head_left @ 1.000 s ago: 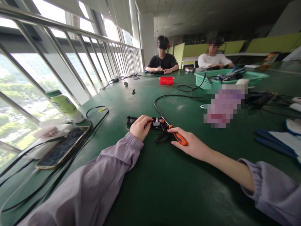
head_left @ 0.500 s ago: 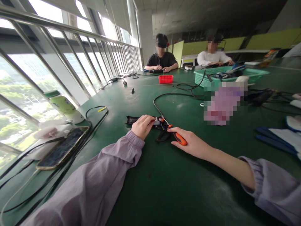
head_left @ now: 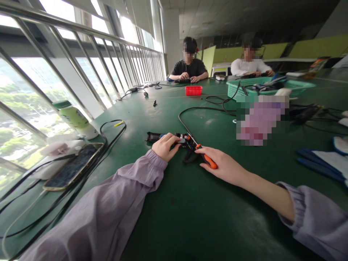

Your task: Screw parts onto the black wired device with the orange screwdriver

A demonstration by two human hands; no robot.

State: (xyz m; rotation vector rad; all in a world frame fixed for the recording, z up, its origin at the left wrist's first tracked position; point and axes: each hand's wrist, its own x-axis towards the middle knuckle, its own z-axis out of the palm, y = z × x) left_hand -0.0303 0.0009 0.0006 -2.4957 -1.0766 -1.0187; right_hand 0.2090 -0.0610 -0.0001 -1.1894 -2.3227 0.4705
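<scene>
On the green table lies a black tube-shaped device (head_left: pixel 153 137), its housing opened on the right part so that coloured wires and small inner parts show. My left hand (head_left: pixel 165 146) is closed around its middle, thumb and fingertips at the exposed parts. In my right hand (head_left: pixel 224 164) is a screwdriver (head_left: pixel 210 161) with an orange and black handle, its metal shaft pointing up and left toward the device's right end. Whether the tip touches anything, I cannot tell. A black cord (head_left: pixel 180 117) curves close behind the shaft. Dark wires loop beside the device.
A phone (head_left: pixel 74 166), a bottle (head_left: pixel 77 119) and black cables are at left. Farther back stand a red tray (head_left: pixel 193 91) and a green basket (head_left: pixel 236 90) of tools. Blue and white gloves (head_left: pixel 323 163) lie at right. Two people sit across the table (head_left: pixel 174 217).
The thumb of my left hand has shifted down a little, showing more of the device's inner parts. My right hand keeps the screwdriver in nearly the same place. The camera view has shifted slightly.
</scene>
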